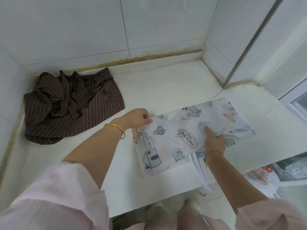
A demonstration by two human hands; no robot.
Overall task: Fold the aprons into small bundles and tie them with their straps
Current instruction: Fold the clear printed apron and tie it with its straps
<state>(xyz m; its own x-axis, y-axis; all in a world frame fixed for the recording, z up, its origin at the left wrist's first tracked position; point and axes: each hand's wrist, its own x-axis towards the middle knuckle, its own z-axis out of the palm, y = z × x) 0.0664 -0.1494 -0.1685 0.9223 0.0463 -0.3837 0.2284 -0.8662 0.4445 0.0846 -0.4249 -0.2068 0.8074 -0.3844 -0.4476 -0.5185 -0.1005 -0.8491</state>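
Head: left grip (138, 119) pinch-closed on apron (174, 138)

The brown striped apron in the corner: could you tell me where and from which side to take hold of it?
Grip the flat right-hand edge of the brown striped apron, coming from the bare counter on its right. Walls close its left and rear, and tangled straps heap over its left part, where a pinch would likely lift only a loop.

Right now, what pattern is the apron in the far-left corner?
The crumpled apron is dark brown with thin pale stripes; head view.
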